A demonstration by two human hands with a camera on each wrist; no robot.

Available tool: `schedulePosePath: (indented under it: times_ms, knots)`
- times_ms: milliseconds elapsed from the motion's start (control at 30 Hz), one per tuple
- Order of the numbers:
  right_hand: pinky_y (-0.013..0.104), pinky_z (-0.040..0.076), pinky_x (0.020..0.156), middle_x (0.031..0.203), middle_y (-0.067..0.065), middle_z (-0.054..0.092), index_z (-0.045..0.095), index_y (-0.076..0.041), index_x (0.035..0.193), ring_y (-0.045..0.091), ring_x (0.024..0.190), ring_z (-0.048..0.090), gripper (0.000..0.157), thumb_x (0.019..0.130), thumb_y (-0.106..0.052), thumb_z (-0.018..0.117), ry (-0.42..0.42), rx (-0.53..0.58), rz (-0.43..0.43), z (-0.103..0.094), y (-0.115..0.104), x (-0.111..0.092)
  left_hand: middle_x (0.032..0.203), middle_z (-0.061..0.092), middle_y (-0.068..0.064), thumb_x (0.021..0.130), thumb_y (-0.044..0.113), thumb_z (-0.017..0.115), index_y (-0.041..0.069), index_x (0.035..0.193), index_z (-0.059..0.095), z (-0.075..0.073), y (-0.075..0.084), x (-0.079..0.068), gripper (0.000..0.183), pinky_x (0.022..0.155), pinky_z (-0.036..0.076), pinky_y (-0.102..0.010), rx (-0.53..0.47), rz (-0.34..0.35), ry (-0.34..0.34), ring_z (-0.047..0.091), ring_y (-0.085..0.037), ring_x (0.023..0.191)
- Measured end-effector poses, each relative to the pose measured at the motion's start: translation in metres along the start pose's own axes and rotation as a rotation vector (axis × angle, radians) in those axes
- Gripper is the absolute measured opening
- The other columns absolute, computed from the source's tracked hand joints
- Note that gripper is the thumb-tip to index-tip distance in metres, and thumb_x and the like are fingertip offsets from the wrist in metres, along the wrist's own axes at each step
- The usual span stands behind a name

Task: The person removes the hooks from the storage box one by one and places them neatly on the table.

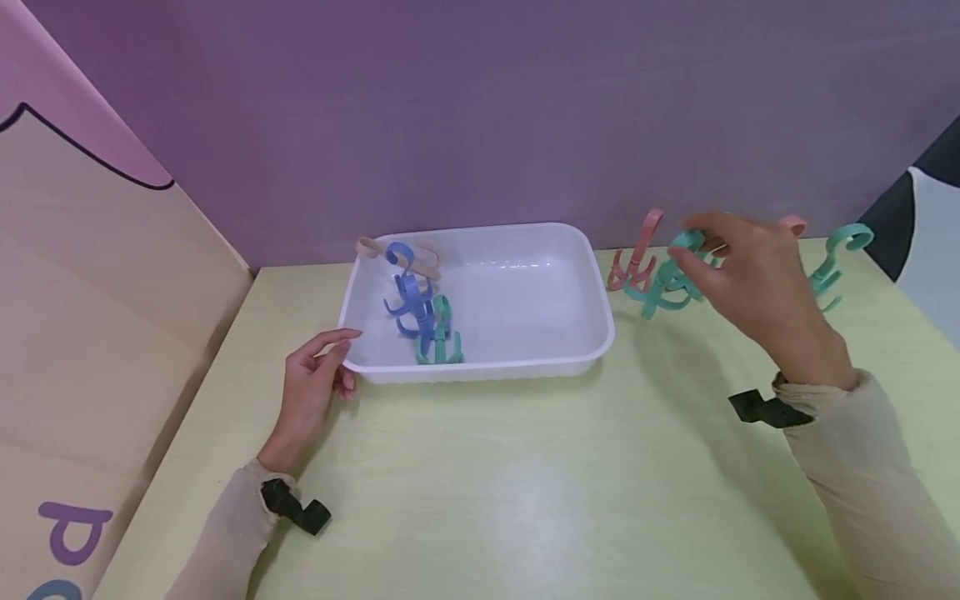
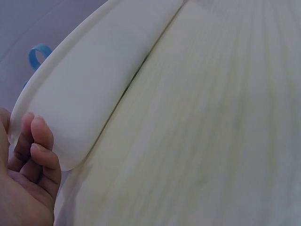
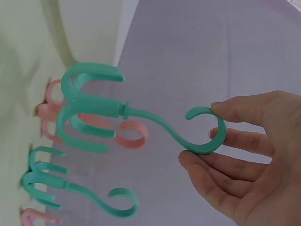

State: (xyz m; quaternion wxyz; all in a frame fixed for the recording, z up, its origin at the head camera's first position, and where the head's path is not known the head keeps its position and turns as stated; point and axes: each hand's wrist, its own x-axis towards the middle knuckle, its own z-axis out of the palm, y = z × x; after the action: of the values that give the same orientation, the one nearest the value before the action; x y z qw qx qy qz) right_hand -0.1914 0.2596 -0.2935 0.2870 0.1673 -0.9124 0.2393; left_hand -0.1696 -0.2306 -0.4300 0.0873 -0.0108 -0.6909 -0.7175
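Observation:
My right hand (image 1: 772, 283) pinches the curled top of a green multi-prong hook (image 3: 94, 106) between thumb and fingers. The hook's prongs point away from the hand, in front of a pink hook (image 3: 131, 134) in the right wrist view. My left hand (image 1: 307, 392) grips the near left corner of a white tray (image 1: 517, 367), its index finger and thumb at the rim. Inside the tray, at its left side, are blue hooks (image 1: 412, 300), a green hook (image 1: 440, 342) and a beige hook (image 1: 426, 265), partly behind the blue.
Another green hook (image 1: 832, 258) stands right of my right hand, with a pink hook top (image 1: 793, 223) showing behind the hand. A purple panel (image 1: 480, 125) rises behind the table (image 1: 480, 483), and a beige panel (image 1: 112, 333) borders its left side.

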Motion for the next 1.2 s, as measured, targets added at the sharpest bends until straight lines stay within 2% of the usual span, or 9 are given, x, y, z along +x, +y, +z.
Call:
schedulePosePath:
  times_ms: [133, 233, 300, 533, 933, 1200]
  knots:
    - [0.048, 0.042, 0.079, 0.085, 0.018, 0.069, 0.067, 0.001, 0.112, 0.040, 0.081, 0.069, 0.026, 0.091, -0.013, 0.071, -0.062, 0.026, 0.050, 0.006, 0.010, 0.000, 0.054, 0.058, -0.005, 0.100, 0.016, 0.062, -0.003, 0.118, 0.067, 0.000, 0.002, 0.000, 0.027, 0.041, 0.047, -0.023, 0.004, -0.007, 0.001, 0.052, -0.014, 0.043]
    - [0.052, 0.045, 0.081, 0.086, 0.019, 0.069, 0.066, 0.001, 0.114, 0.041, 0.083, 0.069, 0.027, 0.092, -0.015, 0.070, -0.093, 0.025, 0.070, 0.010, 0.016, 0.000, 0.054, 0.058, -0.004, 0.100, 0.015, 0.061, -0.004, 0.119, 0.066, 0.000, 0.003, -0.001, 0.027, 0.042, 0.047, -0.023, 0.003, -0.022, 0.002, 0.052, -0.014, 0.043]
    - [0.053, 0.049, 0.078, 0.089, 0.020, 0.070, 0.066, 0.001, 0.115, 0.040, 0.083, 0.069, 0.028, 0.093, -0.015, 0.069, -0.104, 0.025, 0.074, 0.012, 0.019, 0.000, 0.054, 0.058, -0.005, 0.101, 0.013, 0.060, -0.005, 0.120, 0.065, 0.000, 0.004, -0.001, 0.027, 0.042, 0.047, -0.023, -0.001, -0.032, 0.000, 0.052, -0.014, 0.043]
    - [0.055, 0.052, 0.074, 0.093, 0.021, 0.071, 0.066, 0.002, 0.114, 0.040, 0.084, 0.069, 0.028, 0.093, -0.016, 0.069, -0.140, 0.030, 0.079, 0.020, 0.026, -0.002, 0.054, 0.058, -0.005, 0.102, 0.007, 0.056, -0.009, 0.123, 0.062, 0.000, 0.005, -0.001, 0.027, 0.042, 0.048, -0.023, 0.009, -0.038, -0.013, 0.052, -0.015, 0.043]
    - [0.059, 0.051, 0.075, 0.097, 0.026, 0.070, 0.064, 0.003, 0.118, 0.042, 0.085, 0.068, 0.031, 0.094, -0.017, 0.068, -0.180, 0.019, 0.094, 0.022, 0.031, -0.003, 0.054, 0.058, -0.004, 0.100, 0.017, 0.062, -0.005, 0.118, 0.066, 0.001, 0.003, -0.002, 0.029, 0.041, 0.047, -0.023, 0.005, 0.017, -0.005, 0.052, -0.014, 0.043]
    - [0.059, 0.052, 0.075, 0.098, 0.028, 0.070, 0.060, 0.002, 0.126, 0.042, 0.086, 0.068, 0.039, 0.098, -0.025, 0.062, -0.204, -0.013, 0.110, 0.017, 0.027, -0.003, 0.054, 0.058, -0.004, 0.100, 0.018, 0.062, -0.004, 0.118, 0.066, 0.002, 0.003, -0.003, 0.028, 0.041, 0.047, -0.022, 0.008, 0.012, -0.006, 0.053, -0.014, 0.043]
